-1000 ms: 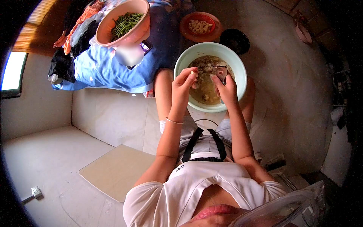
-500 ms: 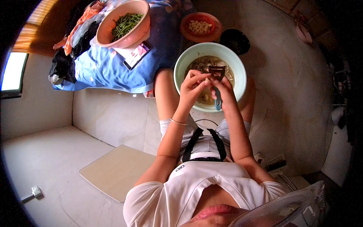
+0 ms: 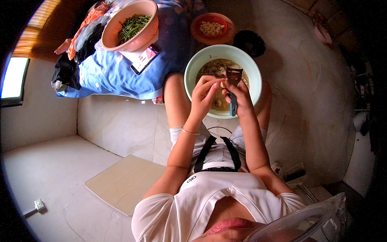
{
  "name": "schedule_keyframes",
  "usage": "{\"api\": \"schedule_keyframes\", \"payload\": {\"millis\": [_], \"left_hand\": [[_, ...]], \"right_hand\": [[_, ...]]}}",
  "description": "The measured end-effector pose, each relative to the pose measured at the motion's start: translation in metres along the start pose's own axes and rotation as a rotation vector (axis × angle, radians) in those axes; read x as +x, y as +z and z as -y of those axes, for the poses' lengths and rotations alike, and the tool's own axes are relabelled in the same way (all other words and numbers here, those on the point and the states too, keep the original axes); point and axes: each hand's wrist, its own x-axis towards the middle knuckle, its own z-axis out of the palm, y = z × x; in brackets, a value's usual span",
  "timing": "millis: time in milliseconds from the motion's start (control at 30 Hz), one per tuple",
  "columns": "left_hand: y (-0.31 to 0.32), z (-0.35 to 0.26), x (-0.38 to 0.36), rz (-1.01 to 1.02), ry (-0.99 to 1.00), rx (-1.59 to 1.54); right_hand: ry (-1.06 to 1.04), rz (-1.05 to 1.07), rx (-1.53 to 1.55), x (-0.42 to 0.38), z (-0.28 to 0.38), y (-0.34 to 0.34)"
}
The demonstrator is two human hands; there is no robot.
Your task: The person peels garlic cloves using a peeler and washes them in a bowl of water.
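My right hand (image 3: pixel 241 96) is closed around a peeler (image 3: pixel 233 90), its dark head pointing away from me and its blue-grey handle towards me. My left hand (image 3: pixel 204 94) pinches a small pale clove-like piece (image 3: pixel 222 84) at the fingertips, right beside the peeler and touching or nearly touching my right fingers. Both hands are over a pale green basin (image 3: pixel 189 82) between my knees. Cloudy brownish water (image 3: pixel 217 66) with bits of peel or skin floats in it. The exact kind of the small piece is too small to tell.
Beyond the basin, a red bowl (image 3: pixel 227 27) of whitish pieces sits in a larger orange-pink one, beside a black bowl (image 3: pixel 249 43). On a blue cloth (image 3: pixel 109 76) to the left are a pink basin (image 3: pixel 151 24) of green beans, a phone (image 3: pixel 146 59) and clothes (image 3: pixel 86 32).
My right hand has turned the peeler so its handle shows more fully, and its fingers have curled tighter around it. My left hand stays almost in place, pinching the small piece.
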Motion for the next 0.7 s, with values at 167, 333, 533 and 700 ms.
{"api": "schedule_keyframes", "payload": {"millis": [167, 333, 533, 700], "left_hand": [[0.001, -0.005, -0.001, -0.035, 0.103, 0.107], [-0.001, -0.002, -0.001, -0.028, 0.126, 0.134], [-0.001, -0.01, 0.0, -0.015, 0.257, 0.313], [-0.001, -0.008, 0.001, -0.028, 0.344, 0.427]], "right_hand": [[-0.028, -0.059, -0.134, -0.002, 0.005, 0.007], [-0.044, -0.053, -0.144, -0.003, 0.004, 0.006], [-0.024, -0.062, -0.153, -0.004, 0.004, 0.005], [0.023, -0.06, -0.143, -0.002, 0.0, -0.004]]}}
